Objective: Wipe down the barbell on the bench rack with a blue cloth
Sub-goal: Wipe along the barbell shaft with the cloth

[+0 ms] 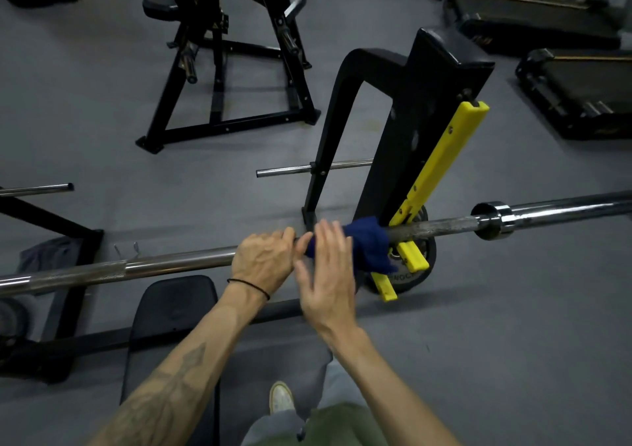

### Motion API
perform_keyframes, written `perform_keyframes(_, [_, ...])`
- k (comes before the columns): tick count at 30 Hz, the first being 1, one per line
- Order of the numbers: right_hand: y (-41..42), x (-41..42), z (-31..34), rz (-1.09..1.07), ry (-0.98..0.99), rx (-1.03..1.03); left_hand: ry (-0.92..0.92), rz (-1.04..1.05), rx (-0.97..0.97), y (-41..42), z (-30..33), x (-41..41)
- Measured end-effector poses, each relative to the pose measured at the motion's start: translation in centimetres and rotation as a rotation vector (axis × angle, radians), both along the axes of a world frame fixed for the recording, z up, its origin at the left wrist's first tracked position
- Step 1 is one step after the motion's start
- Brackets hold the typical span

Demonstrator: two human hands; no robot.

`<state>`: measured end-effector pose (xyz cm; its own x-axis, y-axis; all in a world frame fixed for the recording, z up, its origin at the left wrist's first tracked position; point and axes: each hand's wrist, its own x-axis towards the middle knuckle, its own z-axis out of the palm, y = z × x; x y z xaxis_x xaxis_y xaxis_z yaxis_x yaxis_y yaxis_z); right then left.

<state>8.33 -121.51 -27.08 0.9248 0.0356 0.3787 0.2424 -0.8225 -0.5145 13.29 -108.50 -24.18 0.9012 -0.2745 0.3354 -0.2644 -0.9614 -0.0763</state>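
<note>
The barbell (178, 264) runs across the view from lower left to upper right, resting in the yellow hook (441, 178) of the black rack upright (403, 130). A chrome collar (492, 221) sits on the bar to the right of the upright, and past it the thicker sleeve (574, 206) reaches the frame edge.

The left hand (263, 262) curls over the bar and grips it, a thin black band (249, 286) round the wrist. Just beside it the right hand (328, 274) is spread, fingers straight and apart, palm toward the blue cloth (366, 243) — whether it presses the cloth I cannot tell. The cloth is bunched around the bar between the right hand and the upright, hanging a little below.

Under the bar lies the black padded bench (171, 315), and a weight plate (424, 257) sits low behind the hook. Other black machines (225, 69) stand on the grey floor (85, 120) beyond.
</note>
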Motion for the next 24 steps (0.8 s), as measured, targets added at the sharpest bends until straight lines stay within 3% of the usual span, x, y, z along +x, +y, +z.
perform_keyframes(2, [-2.8, 0.8, 0.1, 0.192, -0.024, -0.177, 0.156, 0.003, 0.045, -0.1, 1.5, 0.4])
perform_keyframes(4, [-6.8, 2.1, 0.2, 0.189, -0.058, -0.351, 0.34, -0.021, 0.092, -0.5, 3.0, 1.2])
perform_keyframes(6, [-9.5, 2.4, 0.5, -0.015, -0.043, -0.303, 0.495, 0.023, -0.05, -0.5, 3.1, 2.6])
perform_keyframes(8, [-7.0, 1.8, 0.4, -0.255, 0.024, -0.11, 0.621, 0.047, -0.158, -0.2, 3.2, 3.4])
perform_keyframes(9, [-4.3, 1.6, 0.4, -0.312, 0.054, -0.007, 0.601, 0.055, -0.154, -0.1, 3.0, 3.4])
perform_keyframes(11, [0.2, 0.7, 0.4, -0.195, 0.055, 0.064, 0.432, 0.052, -0.084, -0.1, 2.3, 2.7])
perform_keyframes(14, [-2.1, 0.5, -0.3, 0.151, -0.04, -0.202, 0.144, -0.052, -0.075, 0.9, 1.5, 1.0])
perform_keyframes(16, [-6.7, 1.2, -0.4, 0.093, -0.07, -0.282, -0.008, -0.102, -0.154, 2.4, 0.4, 0.2])
perform_keyframes(19, [-6.7, 1.4, -0.1, -0.282, 0.008, -0.024, -0.044, -0.106, -0.134, 3.4, -0.5, -0.4])
perform_keyframes(20, [-4.4, 1.4, 0.0, -0.306, 0.022, 0.071, -0.044, -0.088, -0.122, 3.3, -0.7, -0.3])
perform_keyframes(22, [-0.9, 0.7, -0.1, -0.166, 0.034, 0.088, -0.033, -0.068, -0.113, 2.8, -0.9, -0.2])
perform_keyframes(24, [-2.0, 0.4, -0.5, 0.056, -0.008, -0.107, -0.04, -0.073, -0.1, 2.7, -1.1, -0.1])
